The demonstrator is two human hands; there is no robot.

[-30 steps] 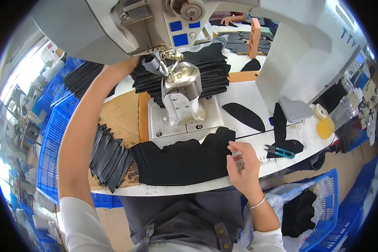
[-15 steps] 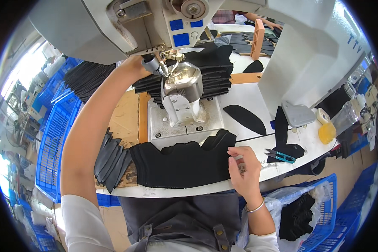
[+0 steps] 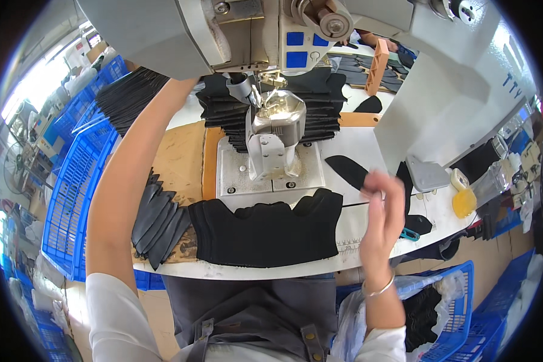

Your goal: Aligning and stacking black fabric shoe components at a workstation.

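My left arm reaches up and away past the sewing machine. My left hand is mostly hidden behind the machine head, near a thick pile of black cut pieces; its fingers do not show. Above the table's right part hovers my right hand, slightly blurred, empty, with fingers loosely bent and thumb apart. Beside it lie a black leaf-shaped piece and thread snips with teal handles, partly covered by the hand. A neat stack of black wavy-edged pieces lies at the table's front edge.
Dark grey narrow pieces fan out at the left front. Blue baskets stand left and right of the table. An orange upright block stands at the back. Another person's hand is beyond it.
My right hand has left the right edge of the black stack and risen up and to the right. My left hand has shifted slightly left, farther behind the machine head. The view has moved a little.
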